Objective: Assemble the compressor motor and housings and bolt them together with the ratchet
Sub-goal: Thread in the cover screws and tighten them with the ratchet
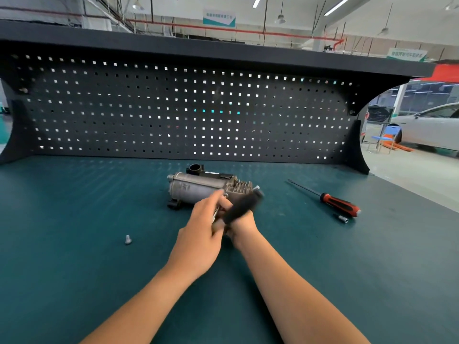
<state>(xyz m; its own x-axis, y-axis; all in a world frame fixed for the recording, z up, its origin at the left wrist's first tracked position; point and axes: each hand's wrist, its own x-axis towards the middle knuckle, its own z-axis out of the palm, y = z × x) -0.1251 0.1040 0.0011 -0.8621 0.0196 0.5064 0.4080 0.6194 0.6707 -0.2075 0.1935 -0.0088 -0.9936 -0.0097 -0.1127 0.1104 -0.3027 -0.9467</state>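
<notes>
Workshop hall with ceiling lamps and red pipes lies beyond a black pegboard (173,112) that backs a green-matted desk (74,244). At the desk's middle, near the pegboard, the grey compressor (198,188) lies on its side, a black port at its top and cooling fins at its right end.

Just in front of it both hands meet on the ratchet (242,207), whose black handle slants up to the right, its tip over the compressor's finned end. The right hand (242,225) is wrapped round the handle's lower part. The left hand (206,224) is blurred; its fingers curl round the ratchet's metal end beside the right hand, and one fingertip reaches the compressor's near side.

A loose bolt (128,240) stands on the mat well to the left of the hands. To the right lie a red-and-black screwdriver (340,206) and, just beside its handle, a small socket (344,218). Far right, off the desk, stand a white car (427,127) and a blue chair (387,137).
</notes>
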